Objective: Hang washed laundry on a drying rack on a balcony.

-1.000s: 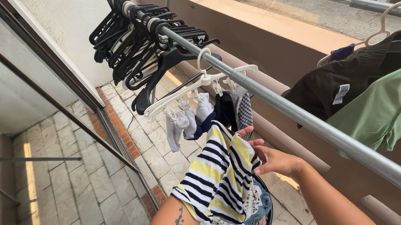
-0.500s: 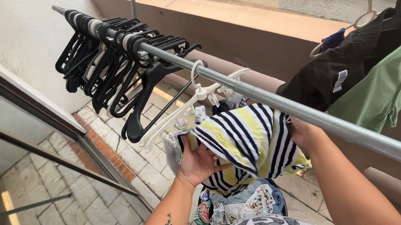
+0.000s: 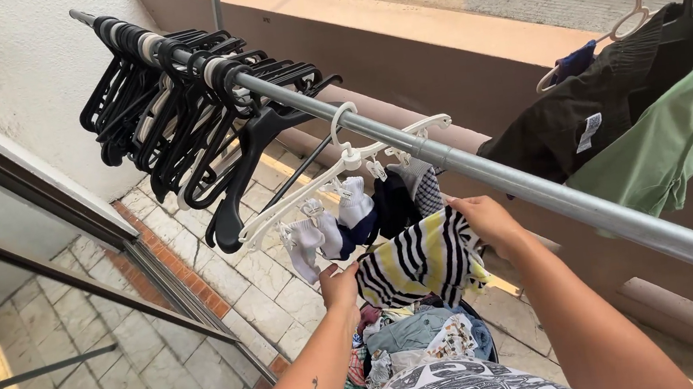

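Observation:
A yellow, white and black striped garment is stretched between both hands, just below the metal rail. My left hand grips its left end, and my right hand grips its right end close under the rail. Directly behind it hangs a white clip hanger with small socks and dark pieces pinned on. Under my hands sits a basket of mixed laundry.
Several black hangers are bunched at the rail's far end. A black garment and a green one hang from a second rail at right. A low balcony wall runs behind; a sliding-door frame stands at left.
The striped garment has dropped from in front of the rail and is now pulled out flatter between my hands. My left hand has shifted to its left end. The view tilted slightly.

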